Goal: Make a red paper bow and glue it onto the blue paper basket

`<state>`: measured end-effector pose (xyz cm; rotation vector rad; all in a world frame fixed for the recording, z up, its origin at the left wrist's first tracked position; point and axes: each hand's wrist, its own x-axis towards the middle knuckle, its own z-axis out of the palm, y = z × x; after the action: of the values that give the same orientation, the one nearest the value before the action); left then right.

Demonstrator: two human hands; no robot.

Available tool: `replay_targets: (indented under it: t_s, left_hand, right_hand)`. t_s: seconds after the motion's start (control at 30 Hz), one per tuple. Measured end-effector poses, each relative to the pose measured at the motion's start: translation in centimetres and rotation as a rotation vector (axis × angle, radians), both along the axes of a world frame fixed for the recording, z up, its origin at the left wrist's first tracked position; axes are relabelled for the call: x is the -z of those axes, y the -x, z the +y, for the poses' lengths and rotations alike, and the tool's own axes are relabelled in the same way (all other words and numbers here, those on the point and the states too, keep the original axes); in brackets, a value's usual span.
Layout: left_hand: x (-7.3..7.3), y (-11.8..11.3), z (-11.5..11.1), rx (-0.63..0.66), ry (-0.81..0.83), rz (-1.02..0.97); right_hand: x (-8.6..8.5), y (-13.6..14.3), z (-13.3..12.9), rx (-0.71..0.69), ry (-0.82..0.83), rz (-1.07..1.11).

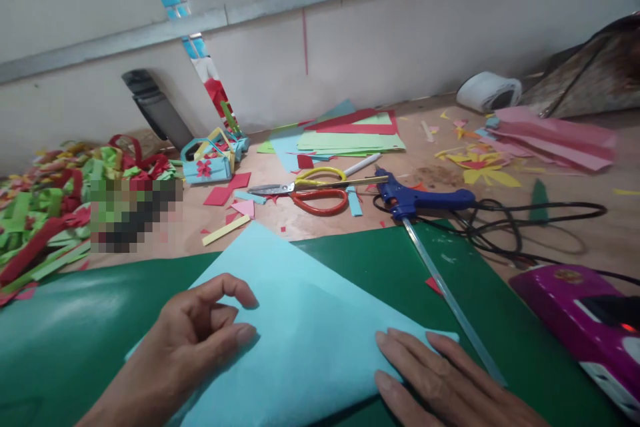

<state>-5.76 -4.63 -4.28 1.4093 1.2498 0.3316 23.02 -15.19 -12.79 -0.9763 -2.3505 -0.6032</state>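
Observation:
A large light-blue sheet of paper (295, 320) lies on the green mat, one corner pointing away from me. My left hand (195, 333) rests over its left part, thumb and index finger apart with nothing between them and the other fingers curled. Flat on the right part of the sheet, my right hand (430, 373) presses with its fingers stretched out. Beyond the sheet are scissors (305, 192) with one yellow and one red handle loop. A blue glue gun (410, 195) sits right of them, a clear glue stick (450, 300) running from it across the mat.
Behind stand a small blue paper basket (209, 163) and a stack of coloured paper (350, 139). Paper strips (55, 200) heap up at left. To the right lie a black cable (510, 220), a magenta power box (570, 307) and pink paper (555, 137). A green mat (90, 320) covers the front.

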Motion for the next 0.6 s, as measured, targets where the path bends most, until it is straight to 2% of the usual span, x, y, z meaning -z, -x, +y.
replay_targets:
  t_s: [0.1,0.23,0.3,0.4,0.47,0.6]
  left_hand:
    - [-0.4,1.1,-1.0,-0.062,0.034,-0.073]
    - [-0.1,2.2,-2.5,-0.126,0.102,-0.155]
    - [0.1,2.4,-2.8,-0.117,0.172,-0.172]
    - [0.0,2.1,-2.6,-0.038,0.232,-0.157]
    - [-0.1,1.7,-1.9,0.007,0.157,-0.056]
    - [0.5,0.9,-0.1,0.067,-0.207,0.155]
  right_hand:
    - [-0.1,-0.1,0.1,-0.029,0.037,-0.031]
    - [-0.4,-0.2,0.0,-0.048,0.078,-0.096]
    - [-0.5,-0.2,-0.1,-0.050,0.085,-0.123]
    - [-0.5,-0.2,0.0,-0.061,0.069,-0.138]
    - [-0.4,-0.2,0.3,-0.046,0.053,-0.151]
    - [-0.2,-0.4,0.7,-0.018,0.030,-0.150]
